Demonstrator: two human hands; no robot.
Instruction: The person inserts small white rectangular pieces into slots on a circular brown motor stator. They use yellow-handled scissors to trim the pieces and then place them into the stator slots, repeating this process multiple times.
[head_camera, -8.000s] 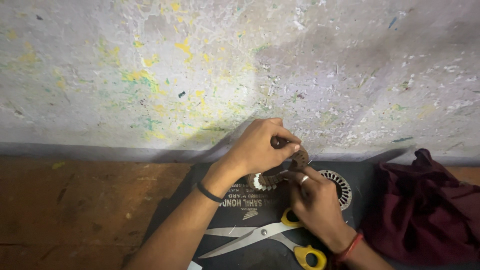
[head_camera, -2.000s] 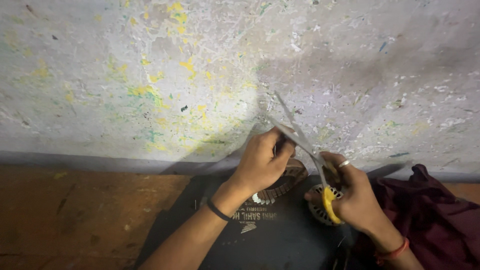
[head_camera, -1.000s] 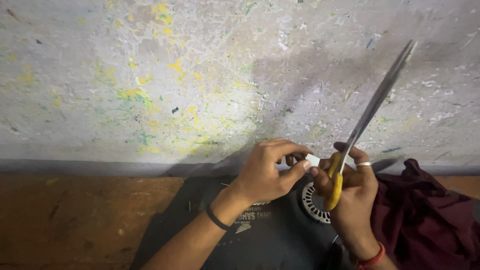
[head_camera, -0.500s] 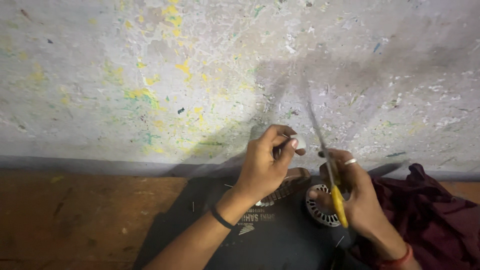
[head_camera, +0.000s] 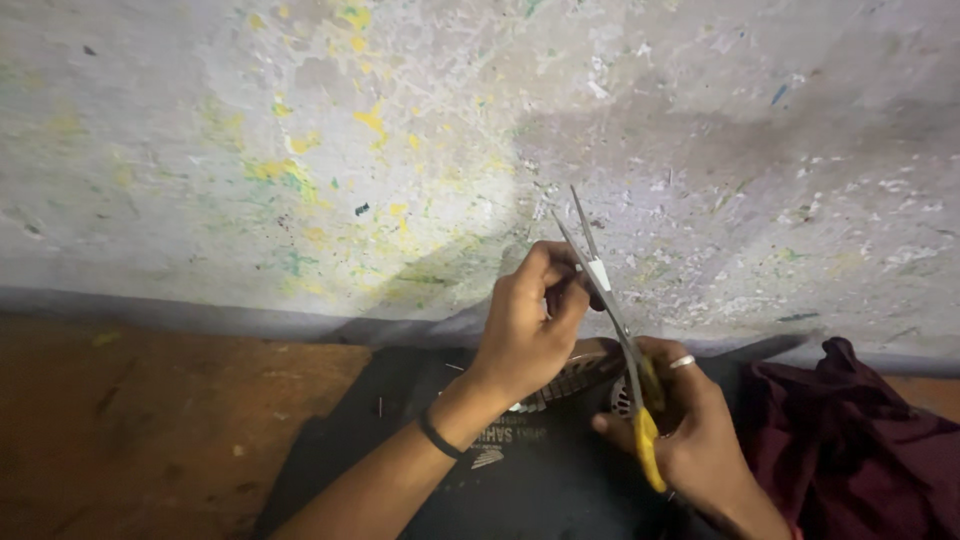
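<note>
My left hand (head_camera: 530, 325) pinches a small white strip (head_camera: 598, 273) between thumb and fingers, held up in front of the wall. My right hand (head_camera: 690, 430) grips yellow-handled scissors (head_camera: 618, 330), whose blades are slightly apart and point up, with the strip between them. Below the hands, on a black mat (head_camera: 520, 480), lie two round metal motor parts (head_camera: 565, 382), partly hidden by my hands. I wear a black band on the left wrist and a ring on the right hand.
A paint-splattered grey wall (head_camera: 400, 150) fills the upper view. A brown wooden floor (head_camera: 150, 420) lies at the left. A dark maroon cloth (head_camera: 860, 440) is bunched at the right, beside the mat.
Eight seconds ago the scissors lay on the mat; my right hand picked them up. In the last second the blades swung from tilted right to nearly upright against the strip.
</note>
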